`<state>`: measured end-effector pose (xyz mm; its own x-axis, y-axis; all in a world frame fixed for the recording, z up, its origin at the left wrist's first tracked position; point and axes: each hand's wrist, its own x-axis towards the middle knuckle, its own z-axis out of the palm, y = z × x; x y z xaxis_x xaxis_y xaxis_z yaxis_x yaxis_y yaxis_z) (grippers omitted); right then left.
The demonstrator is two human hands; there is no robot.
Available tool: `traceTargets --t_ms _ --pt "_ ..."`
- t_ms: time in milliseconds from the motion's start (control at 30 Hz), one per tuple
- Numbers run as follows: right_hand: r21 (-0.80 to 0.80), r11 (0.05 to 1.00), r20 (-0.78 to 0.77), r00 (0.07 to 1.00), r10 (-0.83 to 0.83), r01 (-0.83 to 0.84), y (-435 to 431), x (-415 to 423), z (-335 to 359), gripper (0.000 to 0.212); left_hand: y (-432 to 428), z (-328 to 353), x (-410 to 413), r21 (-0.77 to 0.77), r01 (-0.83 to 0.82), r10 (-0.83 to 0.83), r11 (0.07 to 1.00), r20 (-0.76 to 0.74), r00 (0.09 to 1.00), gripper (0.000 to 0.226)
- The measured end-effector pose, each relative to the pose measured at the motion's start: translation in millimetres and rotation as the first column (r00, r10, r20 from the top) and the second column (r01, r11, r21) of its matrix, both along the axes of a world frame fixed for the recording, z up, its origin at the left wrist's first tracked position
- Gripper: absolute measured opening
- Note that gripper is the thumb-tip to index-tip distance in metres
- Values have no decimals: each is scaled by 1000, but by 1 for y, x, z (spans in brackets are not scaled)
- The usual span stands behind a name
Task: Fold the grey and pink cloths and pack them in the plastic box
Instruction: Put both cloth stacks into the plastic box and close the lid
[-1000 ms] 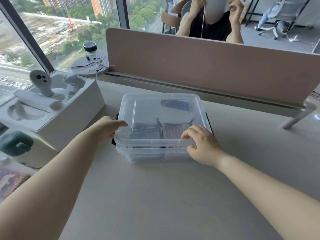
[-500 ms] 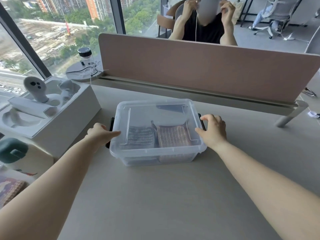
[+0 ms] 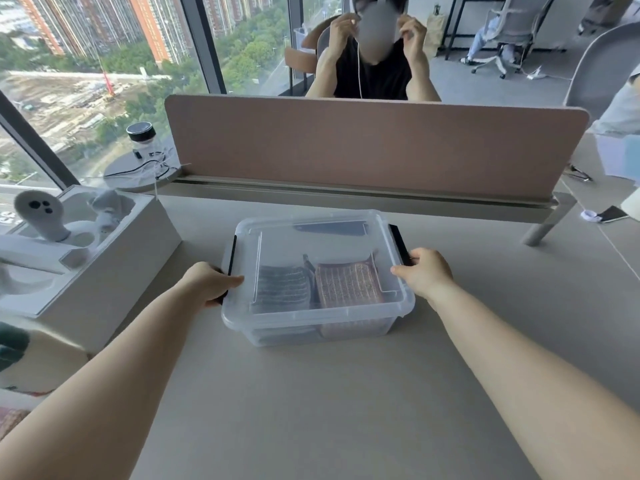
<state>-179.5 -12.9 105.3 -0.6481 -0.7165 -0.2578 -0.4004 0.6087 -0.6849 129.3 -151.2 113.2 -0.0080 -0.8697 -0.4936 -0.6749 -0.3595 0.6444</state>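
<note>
A clear plastic box [image 3: 398, 311] stands on the table with its transparent lid [image 3: 311, 244] on top. Through the lid I see a folded grey cloth [image 3: 282, 287] on the left and a folded pink cloth [image 3: 348, 285] on the right, side by side inside. My left hand [image 3: 209, 284] grips the black latch [image 3: 231, 256] on the box's left side. My right hand [image 3: 426, 273] holds the black latch [image 3: 398, 242] on the right side, thumb on the lid's edge.
A white moulded case [image 3: 104, 268] holding a grey controller [image 3: 40, 213] sits to the left. A pink desk divider [image 3: 363, 147] runs behind the box, with a person seated beyond it. A small jar [image 3: 142, 140] stands on a round stand by the window.
The lid went from tilted at the front to seated flat. My right hand moved from the lid's front edge to the right latch, my left hand to the left latch.
</note>
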Motion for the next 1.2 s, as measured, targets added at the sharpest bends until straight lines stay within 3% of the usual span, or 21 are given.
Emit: traceTargets --t_ms 167,433,533,867,1200 --pt "45 995 -162 984 -80 89 25 -18 -3 11 10 7 -50 -117 219 -181 969 273 945 16" --pt "86 964 -391 898 -201 253 57 -42 -5 15 37 5 -126 -230 541 -317 809 603 732 7" --pt "139 967 -435 890 -135 214 58 -44 -3 23 32 3 -133 -225 572 -350 789 601 719 8" --pt "180 979 -334 942 -31 96 32 -83 0 49 -11 -13 -149 -313 553 -404 772 429 808 21" --pt "114 993 -212 977 -14 39 22 -109 -8 51 -30 -12 -161 -310 521 -378 795 419 826 21"
